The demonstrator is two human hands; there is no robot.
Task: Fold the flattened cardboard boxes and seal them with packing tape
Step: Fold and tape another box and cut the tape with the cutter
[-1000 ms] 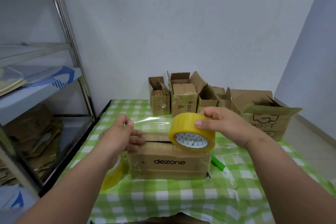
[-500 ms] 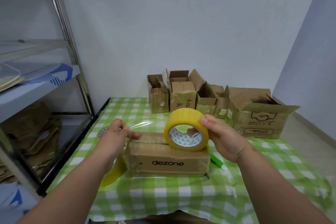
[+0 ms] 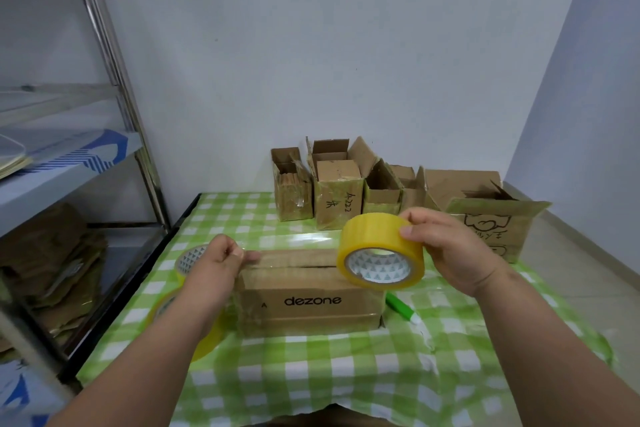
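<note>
We look down over two bare forearms reaching into the middle of the frame above a table [image 3: 311,374] covered in a green and white checked cloth. At the centre sits a closed cardboard box [image 3: 308,302] printed with the word "dezone" on its near side, its top flaps meeting in a seam that runs left to right.

The right hand [image 3: 450,253], right of centre, grips a yellow roll of packing tape [image 3: 379,251], fingers curled over its outer band and thumb at its rim; the roll stands tilted at the box's upper right corner, its white patterned core facing us. A clear strip of tape [image 3: 294,258] stretches from the roll leftward along the box top.

The left hand [image 3: 218,263], left of centre, has its fingers curled and pinches the strip's end down at the box's left edge.

Two more yellow tape rolls lie on the cloth at the lower left, partly hidden by the left arm: a far roll [image 3: 188,258] and a near roll [image 3: 204,333]. A green pen-like tool [image 3: 401,308] lies just right of the box. Along the wall in the upper middle stands a row of open cardboard boxes [image 3: 336,184], the largest one [image 3: 485,208] at the right. A metal shelf rack [image 3: 86,156] fills the left side of the frame.
</note>
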